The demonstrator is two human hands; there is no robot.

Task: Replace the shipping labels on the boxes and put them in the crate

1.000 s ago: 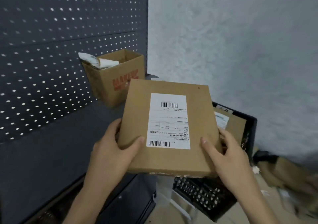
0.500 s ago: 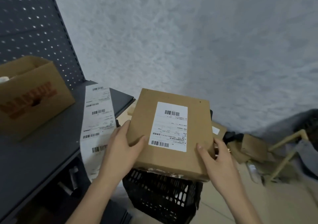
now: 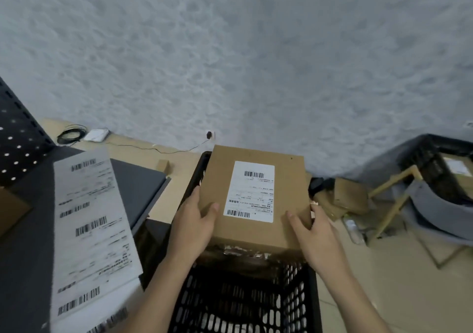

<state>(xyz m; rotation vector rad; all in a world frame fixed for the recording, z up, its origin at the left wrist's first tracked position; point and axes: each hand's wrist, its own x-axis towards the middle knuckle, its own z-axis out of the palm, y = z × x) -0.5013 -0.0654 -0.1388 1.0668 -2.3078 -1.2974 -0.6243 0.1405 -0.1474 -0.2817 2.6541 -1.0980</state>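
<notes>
Both forearms enter from 6 o'clock and run over the near mesh wall of the crate [image 3: 230, 307], which stands open on the floor directly below them. The left hand [image 3: 192, 220] grips the box [image 3: 217, 179] at its 8 o'clock corner, thumb flat on top and fingers down the side. The right hand [image 3: 317, 233] mirrors it at the 4 o'clock corner, thumb on top and fingers wrapped round the right edge. The hands are thus apart by the box's width and both clamped on it, neither one nearer than the other.

The box sits level over the far half of the crate, label [image 3: 252, 192] up, with the label's long side running 6 to 12, in line with the crate's own long axis. The crate lies straight beneath the hands, so I judge that the coming move is a plain lowering. Whether the box already rests on something inside, I cannot tell; its near face hides that.

At 9 o'clock a strip [image 3: 89, 230] of unused labels lies on the shelf [image 3: 138, 186]. Beyond, at 2 o'clock, a second crate [image 3: 419, 158] stands by the wall [image 3: 256, 64].
</notes>
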